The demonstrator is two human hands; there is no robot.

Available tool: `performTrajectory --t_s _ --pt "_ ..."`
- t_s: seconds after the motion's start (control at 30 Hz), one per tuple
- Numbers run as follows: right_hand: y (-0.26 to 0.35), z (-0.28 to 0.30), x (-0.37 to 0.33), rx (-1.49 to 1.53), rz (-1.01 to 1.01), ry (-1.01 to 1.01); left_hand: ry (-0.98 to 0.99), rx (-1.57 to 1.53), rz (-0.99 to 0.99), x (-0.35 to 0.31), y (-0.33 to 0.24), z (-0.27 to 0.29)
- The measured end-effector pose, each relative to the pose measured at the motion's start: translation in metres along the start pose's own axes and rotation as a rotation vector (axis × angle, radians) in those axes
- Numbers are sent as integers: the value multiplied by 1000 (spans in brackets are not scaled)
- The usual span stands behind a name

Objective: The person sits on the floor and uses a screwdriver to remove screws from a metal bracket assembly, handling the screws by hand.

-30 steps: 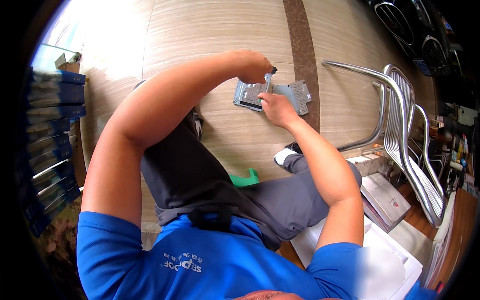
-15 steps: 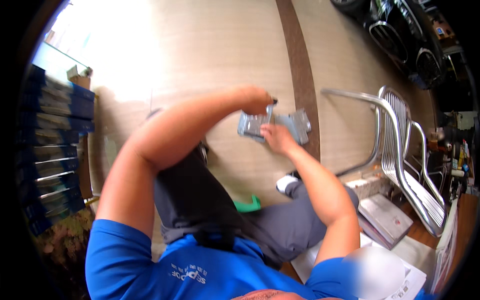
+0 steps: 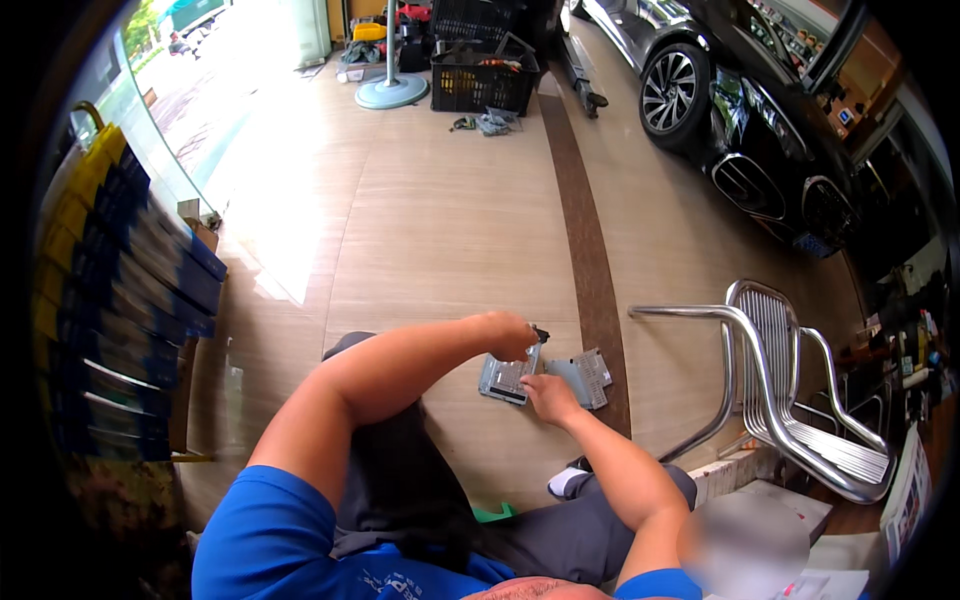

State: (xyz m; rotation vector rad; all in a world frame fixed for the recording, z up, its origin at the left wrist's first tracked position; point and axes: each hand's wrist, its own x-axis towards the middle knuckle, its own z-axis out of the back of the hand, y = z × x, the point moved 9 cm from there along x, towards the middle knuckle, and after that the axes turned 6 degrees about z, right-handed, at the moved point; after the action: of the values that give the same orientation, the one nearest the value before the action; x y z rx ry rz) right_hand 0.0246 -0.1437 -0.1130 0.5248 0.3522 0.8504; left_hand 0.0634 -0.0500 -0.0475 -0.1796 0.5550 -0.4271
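Note:
A flat grey metal electronics unit point(image 3: 500, 378) lies on the tiled floor in front of me, its inner parts exposed. Over its far right edge my left hand point(image 3: 508, 337) is closed around a slim tool point(image 3: 541, 334), whose black end sticks out past the fingers; its exact kind does not show. My right hand point(image 3: 551, 397) is at the unit's near right side, thumb and fingers pinched together at its edge. What they pinch is too small to make out. A grey metal plate point(image 3: 584, 382) with a perforated part lies just right of the unit.
To the right stands a metal chair point(image 3: 770, 370); a black car point(image 3: 715, 120) is beyond it. Blue and yellow boxes point(image 3: 130, 300) are stacked at left. Black crates point(image 3: 482, 82) and a round stand base point(image 3: 391, 92) are far ahead. A green object point(image 3: 494, 513) lies between my legs.
The view has tipped upward, bringing the crates, stand and car wheel into sight and shifting the unit lower in the picture. Both hands stay at the unit, with little visible change in their grip.

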Motion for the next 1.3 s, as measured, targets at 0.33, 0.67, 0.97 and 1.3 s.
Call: performTrajectory --t_s 0.33,0.67,0.97,1.3 --pt "3 -6 0 120 47 21 30 -19 4 5 2 -6" --pt "-21 -8 -3 187 -251 48 17 -53 23 3 2 -3" --pt "2 -3 1 71 -1 23 -10 -77 46 3 7 -4" --pt "2 -9 0 153 -51 94 3 -53 11 0 3 -1"
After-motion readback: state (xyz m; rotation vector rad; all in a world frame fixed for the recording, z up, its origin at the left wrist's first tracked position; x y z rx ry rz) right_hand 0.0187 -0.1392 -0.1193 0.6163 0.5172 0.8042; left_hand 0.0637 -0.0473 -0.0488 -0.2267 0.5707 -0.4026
